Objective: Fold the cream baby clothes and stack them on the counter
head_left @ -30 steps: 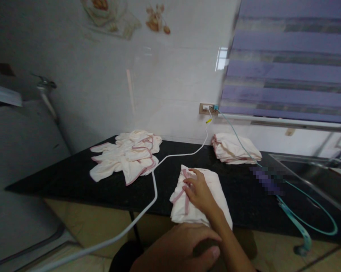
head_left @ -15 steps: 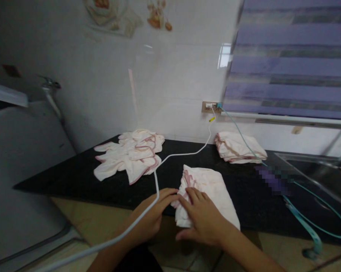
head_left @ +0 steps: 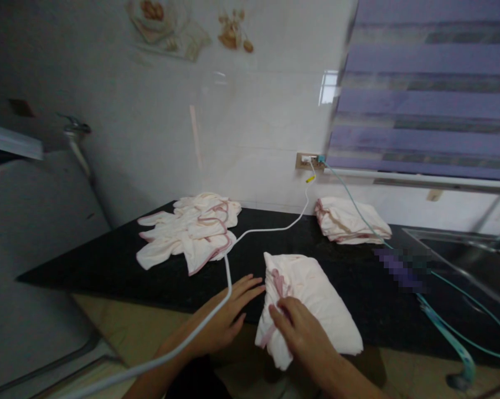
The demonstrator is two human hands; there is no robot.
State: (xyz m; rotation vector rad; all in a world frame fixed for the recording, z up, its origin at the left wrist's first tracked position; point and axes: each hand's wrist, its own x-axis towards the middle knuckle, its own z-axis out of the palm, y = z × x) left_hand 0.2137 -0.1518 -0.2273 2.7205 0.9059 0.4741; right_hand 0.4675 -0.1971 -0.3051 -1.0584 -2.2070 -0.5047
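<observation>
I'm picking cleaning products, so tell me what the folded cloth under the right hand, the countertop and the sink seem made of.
Folded cloth: matte, soft fabric, perhaps cotton; it creases and folds softly. Countertop: black, probably polished stone, judging by its smooth, faint sheen; laminate is possible. Sink: likely stainless steel, given the grey, metallic glints along its rim.

Folded cloth [head_left: 322, 293]: matt, soft-looking fabric
Wall [head_left: 258, 122]: glossy, smooth tile
Sink [head_left: 468, 261]: shiny metal
Cable [head_left: 228, 275]: smooth plastic
</observation>
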